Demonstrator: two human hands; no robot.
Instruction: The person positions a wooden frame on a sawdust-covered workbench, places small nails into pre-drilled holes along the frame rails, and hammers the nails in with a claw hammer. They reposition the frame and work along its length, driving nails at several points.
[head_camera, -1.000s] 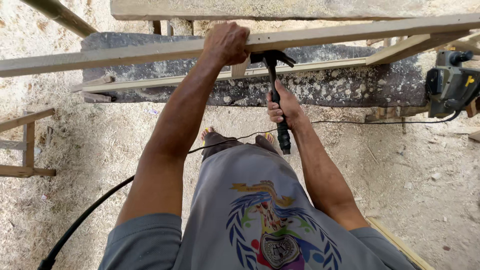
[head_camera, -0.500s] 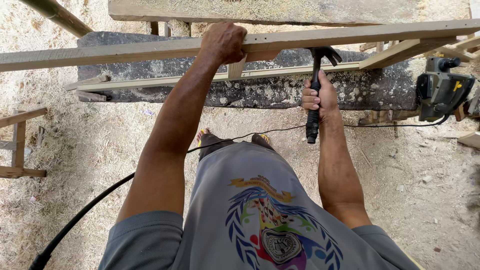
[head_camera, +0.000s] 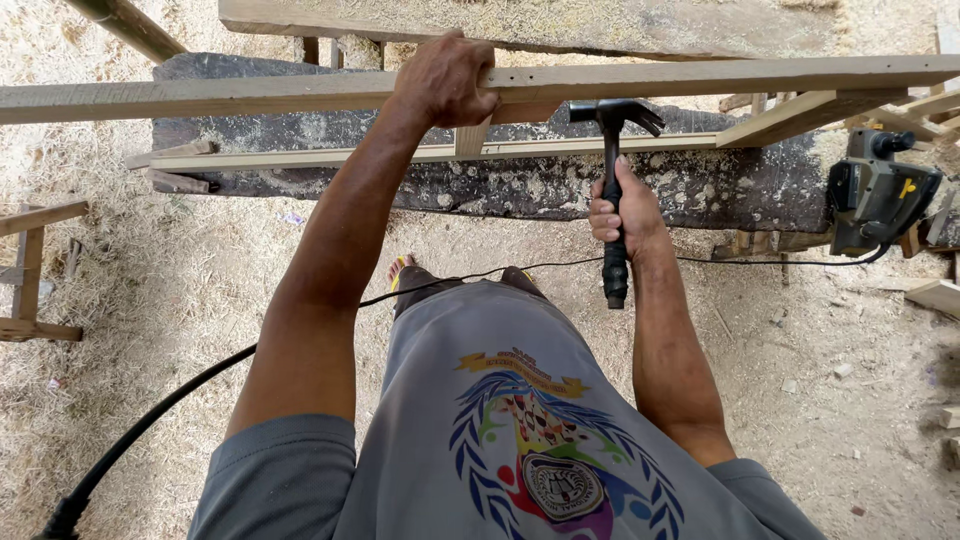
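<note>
Two hands busy: left hand clamps the top rail; right hand grips the hammer. Since a second ago the hammer moved right and rose; head now just under the rail, beside the short upright, poised to strike.

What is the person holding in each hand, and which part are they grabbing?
The right hand grips a black claw hammer around the middle of its handle, head up. The left hand clasps the long wooden rail over its top edge.
</note>
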